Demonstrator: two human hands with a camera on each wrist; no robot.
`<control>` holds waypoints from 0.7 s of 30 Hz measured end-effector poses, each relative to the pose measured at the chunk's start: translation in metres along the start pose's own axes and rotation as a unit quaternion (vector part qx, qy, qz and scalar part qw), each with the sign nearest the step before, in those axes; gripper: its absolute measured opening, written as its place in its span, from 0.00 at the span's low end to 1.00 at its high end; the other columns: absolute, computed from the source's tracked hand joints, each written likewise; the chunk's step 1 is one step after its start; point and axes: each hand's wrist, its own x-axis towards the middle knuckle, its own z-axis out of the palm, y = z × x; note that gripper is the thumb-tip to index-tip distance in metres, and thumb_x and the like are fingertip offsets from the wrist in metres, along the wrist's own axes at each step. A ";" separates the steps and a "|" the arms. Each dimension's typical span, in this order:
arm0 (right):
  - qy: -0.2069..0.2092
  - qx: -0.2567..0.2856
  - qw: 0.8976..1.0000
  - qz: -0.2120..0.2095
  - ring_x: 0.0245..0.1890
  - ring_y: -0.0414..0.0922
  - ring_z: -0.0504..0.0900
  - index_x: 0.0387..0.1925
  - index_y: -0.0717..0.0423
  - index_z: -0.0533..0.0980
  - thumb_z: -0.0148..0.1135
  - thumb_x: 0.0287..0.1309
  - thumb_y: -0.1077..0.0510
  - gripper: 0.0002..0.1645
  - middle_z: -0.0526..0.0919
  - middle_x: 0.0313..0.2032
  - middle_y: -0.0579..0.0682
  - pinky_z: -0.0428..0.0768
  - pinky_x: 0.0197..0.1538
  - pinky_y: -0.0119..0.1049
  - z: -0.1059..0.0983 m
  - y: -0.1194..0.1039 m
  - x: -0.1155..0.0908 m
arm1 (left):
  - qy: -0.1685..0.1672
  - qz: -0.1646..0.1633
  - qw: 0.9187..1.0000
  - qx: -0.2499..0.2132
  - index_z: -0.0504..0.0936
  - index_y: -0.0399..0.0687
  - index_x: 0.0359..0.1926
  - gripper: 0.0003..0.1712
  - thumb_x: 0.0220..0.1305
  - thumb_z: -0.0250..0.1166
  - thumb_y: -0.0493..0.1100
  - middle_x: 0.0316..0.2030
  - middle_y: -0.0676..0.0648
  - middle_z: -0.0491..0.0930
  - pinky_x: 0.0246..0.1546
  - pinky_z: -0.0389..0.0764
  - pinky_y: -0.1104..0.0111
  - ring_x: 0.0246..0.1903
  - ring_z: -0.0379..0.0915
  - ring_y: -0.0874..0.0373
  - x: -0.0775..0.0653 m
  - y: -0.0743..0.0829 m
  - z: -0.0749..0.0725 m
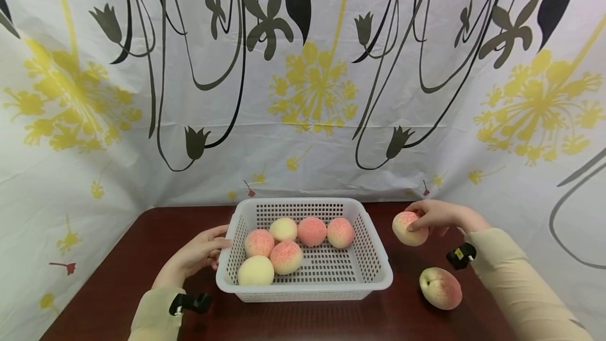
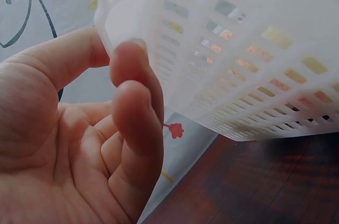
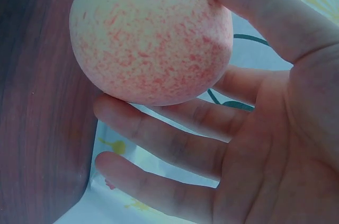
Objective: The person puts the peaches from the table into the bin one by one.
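Note:
A white plastic basket [image 1: 312, 290] with slotted walls sits on the dark table, holding several peaches, one of them a pale yellow peach [image 1: 256, 271] at its near left corner. At the basket's left side, my left hand [image 1: 196, 252] pinches the rim; in the left wrist view its thumb and fingertips [image 2: 132, 105] are at the wall. Right of the basket, my right hand [image 1: 437, 214] grips a pink-speckled peach [image 1: 405, 233] between thumb and fingers. The right wrist view shows this peach [image 3: 151, 44] up close, with two fingers extended below it.
Another peach [image 1: 441, 288], yellow and red, lies on the table to the right of the basket, below my right hand. The reddish-brown table [image 1: 189, 220] ends at a white flowered curtain [image 1: 303, 167] behind the basket. Black wrist cameras sit on both sleeves.

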 end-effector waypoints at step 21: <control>0.008 -0.027 0.999 -0.025 0.31 0.47 0.77 0.61 0.64 0.70 0.67 0.57 0.47 0.36 0.77 0.40 0.51 0.80 0.28 0.46 -0.015 -0.027 0.006 | 0.002 -0.002 1.000 -0.002 0.50 0.33 0.73 0.38 0.70 0.57 0.41 0.31 0.45 0.81 0.18 0.76 0.71 0.16 0.69 0.62 -0.001 0.001 0.001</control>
